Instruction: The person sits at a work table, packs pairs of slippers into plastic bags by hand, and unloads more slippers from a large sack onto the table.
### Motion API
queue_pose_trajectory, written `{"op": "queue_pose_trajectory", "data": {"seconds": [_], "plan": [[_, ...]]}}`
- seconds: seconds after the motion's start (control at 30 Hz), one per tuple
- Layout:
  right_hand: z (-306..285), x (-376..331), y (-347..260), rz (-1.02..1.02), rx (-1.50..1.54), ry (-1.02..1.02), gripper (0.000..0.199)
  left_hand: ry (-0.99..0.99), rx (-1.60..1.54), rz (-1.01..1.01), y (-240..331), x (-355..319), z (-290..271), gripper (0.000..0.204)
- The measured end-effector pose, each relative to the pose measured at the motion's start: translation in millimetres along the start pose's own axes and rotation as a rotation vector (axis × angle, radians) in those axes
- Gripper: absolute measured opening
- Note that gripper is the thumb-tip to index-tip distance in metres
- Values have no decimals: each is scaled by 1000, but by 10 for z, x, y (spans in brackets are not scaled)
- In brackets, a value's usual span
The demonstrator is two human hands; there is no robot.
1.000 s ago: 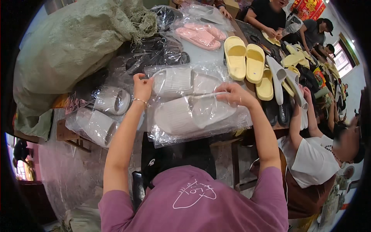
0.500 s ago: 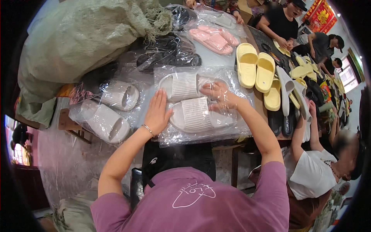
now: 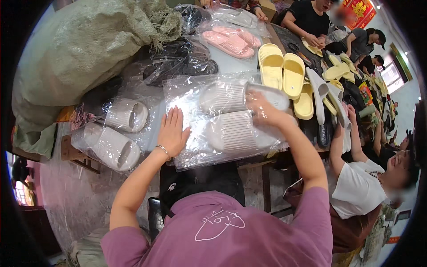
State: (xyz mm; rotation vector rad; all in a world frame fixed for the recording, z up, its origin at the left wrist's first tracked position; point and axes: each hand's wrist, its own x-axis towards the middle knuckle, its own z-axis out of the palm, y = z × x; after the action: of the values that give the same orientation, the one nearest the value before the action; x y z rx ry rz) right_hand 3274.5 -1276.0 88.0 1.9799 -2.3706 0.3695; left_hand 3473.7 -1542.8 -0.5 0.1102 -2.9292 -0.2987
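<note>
Left hand (image 3: 173,134) flat, grip apart: even pressure should steady the clear bag (image 3: 194,153). Right hand (image 3: 264,109), at the grey slippers (image 3: 231,131): grip I cannot tell.

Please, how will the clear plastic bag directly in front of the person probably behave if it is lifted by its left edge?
The clear plastic bag is probably floppy, because its film looks thin and wrinkled. The ribbed grey slides may shift, as loose film extends left of them. Its glossy surface could feel slippery.
</note>
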Motion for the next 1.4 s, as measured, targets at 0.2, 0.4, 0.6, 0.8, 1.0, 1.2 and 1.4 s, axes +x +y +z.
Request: {"op": "queue_pose_trajectory", "data": {"seconds": [0.2,0.4,0.6,0.8,1.0,1.2,1.4], "plan": [[-888,-1208,203,487,-204,191,41,30,-1,-46,36,-18,4,64],[-1377,-1383,-126,704,41,962,42,-28,57,-76,316,58,-360,56],[-253,166,-723,316,79,599,31,263,82,158,129,438,-322,51],[886,525,-494,520,-20,452,25,65,144,-91,-180,547,164,78],[651,-39,-64,805,-96,313,30,-41,99,-133,-82,553,-3,79],[656,-228,-115,699,-28,335,40,63,117,28,43,407,-104,75],[661,-149,-203,653,-83,428,31,-108,-21,165,280,-82,-161,72]]}}
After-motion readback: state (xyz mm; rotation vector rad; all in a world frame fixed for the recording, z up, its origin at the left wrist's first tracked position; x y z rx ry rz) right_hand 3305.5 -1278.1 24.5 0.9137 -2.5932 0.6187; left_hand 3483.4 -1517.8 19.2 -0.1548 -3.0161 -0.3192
